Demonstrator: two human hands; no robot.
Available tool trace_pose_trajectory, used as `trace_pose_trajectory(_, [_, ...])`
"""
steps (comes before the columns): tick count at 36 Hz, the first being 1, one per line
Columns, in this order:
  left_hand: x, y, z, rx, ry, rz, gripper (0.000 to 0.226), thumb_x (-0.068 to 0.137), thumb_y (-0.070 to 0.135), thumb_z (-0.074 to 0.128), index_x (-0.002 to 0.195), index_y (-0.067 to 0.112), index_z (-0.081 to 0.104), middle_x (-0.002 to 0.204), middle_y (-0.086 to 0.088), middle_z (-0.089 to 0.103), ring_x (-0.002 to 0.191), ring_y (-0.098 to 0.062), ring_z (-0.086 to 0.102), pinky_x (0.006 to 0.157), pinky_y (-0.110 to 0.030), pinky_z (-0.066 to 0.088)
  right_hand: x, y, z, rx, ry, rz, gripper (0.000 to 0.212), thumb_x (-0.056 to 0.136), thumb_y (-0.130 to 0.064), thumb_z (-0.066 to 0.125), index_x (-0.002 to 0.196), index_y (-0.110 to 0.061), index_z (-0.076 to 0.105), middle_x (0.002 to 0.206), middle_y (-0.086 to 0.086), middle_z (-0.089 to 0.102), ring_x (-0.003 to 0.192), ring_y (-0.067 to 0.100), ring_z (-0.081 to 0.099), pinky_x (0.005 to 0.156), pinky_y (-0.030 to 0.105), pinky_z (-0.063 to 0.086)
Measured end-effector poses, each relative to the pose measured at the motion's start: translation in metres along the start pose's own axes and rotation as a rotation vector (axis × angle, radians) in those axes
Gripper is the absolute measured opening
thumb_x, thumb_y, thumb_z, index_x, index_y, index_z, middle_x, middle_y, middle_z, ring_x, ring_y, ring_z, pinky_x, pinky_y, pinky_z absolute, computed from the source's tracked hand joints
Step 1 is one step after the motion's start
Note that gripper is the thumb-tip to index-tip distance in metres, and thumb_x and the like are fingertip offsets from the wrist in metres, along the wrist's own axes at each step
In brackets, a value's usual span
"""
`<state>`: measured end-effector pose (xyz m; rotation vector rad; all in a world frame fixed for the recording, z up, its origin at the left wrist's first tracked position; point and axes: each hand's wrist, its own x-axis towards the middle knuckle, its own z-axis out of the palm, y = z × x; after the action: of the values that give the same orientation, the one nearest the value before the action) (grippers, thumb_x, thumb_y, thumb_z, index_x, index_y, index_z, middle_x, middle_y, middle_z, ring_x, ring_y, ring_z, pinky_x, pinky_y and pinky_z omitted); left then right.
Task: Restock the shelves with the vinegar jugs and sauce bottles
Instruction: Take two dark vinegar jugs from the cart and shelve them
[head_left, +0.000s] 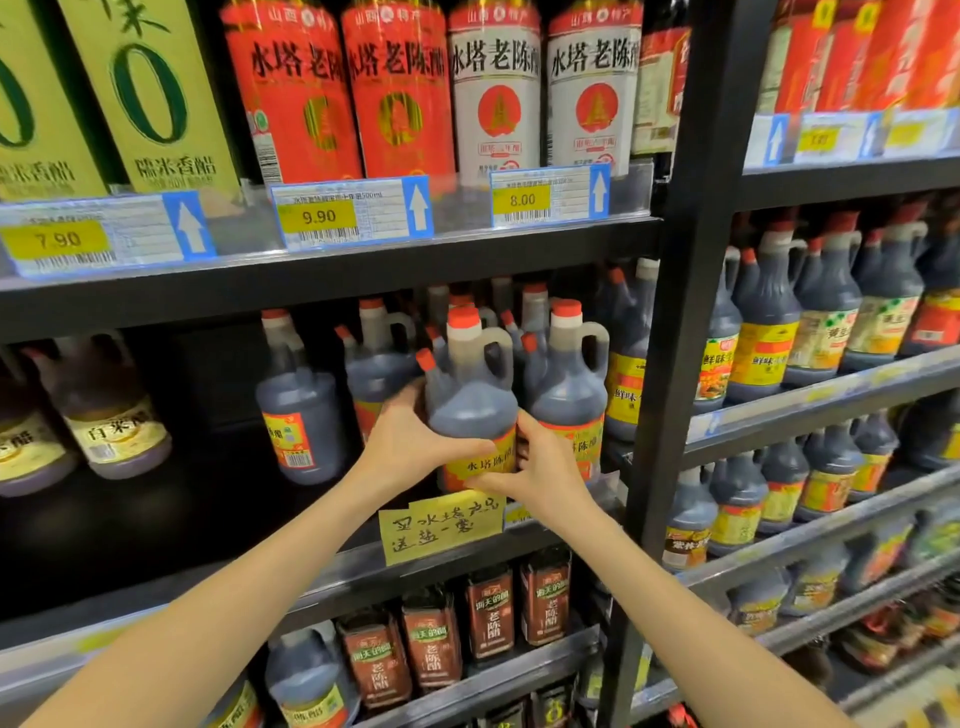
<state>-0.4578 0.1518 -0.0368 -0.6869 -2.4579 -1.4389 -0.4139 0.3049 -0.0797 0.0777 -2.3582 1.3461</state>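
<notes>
Together, left hand (415, 441) and right hand (540, 467) grip a dark-vinegar jug (470, 400), nearly full, at the middle shelf's (311, 577) front edge.

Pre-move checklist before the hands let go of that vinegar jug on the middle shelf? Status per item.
1. Two-hand hold: left hand on the jug's left side, right hand at the label. ok.
2. Held jug upright, red cap on top. ok.
3. Label faces the aisle, like the neighbour jug on its right. ok.
4. Base seated on the middle shelf: hidden by the hands and the yellow handwritten note. cannot tell.
5. Clearance to the neighbour jug: they look very close or touching. cannot tell.
6. Room for more stock: dark gap to the left, beyond the lone jug. ok.
</notes>
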Motion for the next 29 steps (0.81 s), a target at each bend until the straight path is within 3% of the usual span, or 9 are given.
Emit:
trace_pose_trajectory(4, [0.004,-0.012,0.006,-0.011,-0.003,-0.077,0.089,0.051,0.033,0.092,0.128,0.014,0.051,0.121,0.004,0.061,0.112,-0.013,0.057,0.088,-0.025,0.047,0.002,0.004,0.0,-0.049,-0.053,0.056,0.062,0.062,-0.03,0.087,0.113,-0.011,0.058,0.095,-0.005,0.066,0.083,0.005,0.059,0.073,0.026,0.052])
trace_pose_trajectory(6, [0.006,-0.015,0.008,-0.01,-0.011,-0.101,0.089,0.05,0.034,0.092,0.127,0.016,0.053,0.12,0.003,0.062,0.111,-0.014,0.058,0.089,-0.028,0.048,0.001,0.004,0.001,-0.083,-0.052,0.073,0.06,0.064,-0.031,0.086,0.112,-0.01,0.057,0.086,-0.009,0.06,0.07,0.0,0.05,0.061,0.016,0.041])
trace_pose_trajectory(11, [0.008,-0.014,0.006,0.018,-0.061,-0.098,0.105,0.043,0.051,0.089,0.132,0.017,0.047,0.126,0.007,0.057,0.114,-0.011,0.055,0.093,-0.03,0.048,-0.001,-0.002,0.001,-0.074,-0.054,0.112,0.067,0.068,-0.028,0.084,0.121,-0.006,0.051,0.112,-0.005,0.059,0.105,0.014,0.056,0.09,0.035,0.05])
trace_pose_trajectory(18, [0.006,-0.012,0.004,0.053,-0.084,-0.074,0.097,0.052,0.046,0.088,0.135,0.02,0.044,0.131,0.004,0.056,0.118,-0.013,0.054,0.094,-0.032,0.048,-0.024,-0.004,0.014,0.065,0.123,0.194,0.061,0.069,-0.025,0.083,0.119,-0.004,0.057,0.11,0.018,0.065,0.105,0.033,0.058,0.09,0.051,0.048])
trace_pose_trajectory(20, [0.005,-0.01,0.002,0.078,-0.117,-0.057,0.096,0.052,0.052,0.087,0.133,0.021,0.046,0.128,0.006,0.057,0.116,-0.012,0.055,0.092,-0.031,0.049,-0.03,-0.006,0.014,0.126,0.159,0.2,0.056,0.072,-0.017,0.081,0.119,-0.002,0.056,0.107,0.012,0.067,0.102,0.025,0.06,0.089,0.044,0.049])
trace_pose_trajectory(22, [0.006,-0.005,-0.002,0.087,-0.143,-0.073,0.098,0.051,0.06,0.083,0.133,0.021,0.046,0.127,0.01,0.055,0.115,-0.01,0.054,0.091,-0.029,0.049,-0.032,-0.002,0.017,0.154,0.171,0.201,0.051,0.071,-0.012,0.082,0.115,-0.019,0.056,0.093,-0.014,0.062,0.092,-0.003,0.061,0.087,0.025,0.052])
trace_pose_trajectory(24, [0.01,0.0,-0.007,0.076,-0.144,-0.103,0.086,0.062,0.056,0.079,0.132,0.019,0.047,0.119,0.013,0.052,0.109,-0.008,0.052,0.083,-0.023,0.045,-0.033,-0.002,0.024,0.153,0.193,0.21,0.058,0.065,-0.02,0.085,0.108,-0.033,0.048,0.093,-0.024,0.056,0.092,-0.015,0.056,0.085,0.013,0.049])
trace_pose_trajectory(27, [0.017,0.008,-0.014,0.138,-0.158,-0.119,0.069,0.07,0.05,0.076,0.126,0.017,0.053,0.108,0.009,0.054,0.095,-0.008,0.051,0.066,-0.017,0.041,-0.034,-0.005,0.038,0.119,0.225,0.241,0.1,0.049,-0.056,0.08,0.135,-0.019,0.043,0.126,-0.005,0.056,0.121,0.01,0.05,0.101,0.038,0.047])
trace_pose_trajectory(29, [0.019,0.01,-0.018,0.204,-0.182,-0.124,0.074,0.066,0.056,0.076,0.125,0.017,0.054,0.108,0.006,0.057,0.092,-0.011,0.054,0.068,-0.022,0.045,-0.037,-0.006,0.044,0.106,0.265,0.233,0.109,0.051,-0.049,0.085,0.142,-0.015,0.036,0.134,0.001,0.051,0.128,0.017,0.046,0.102,0.043,0.045])
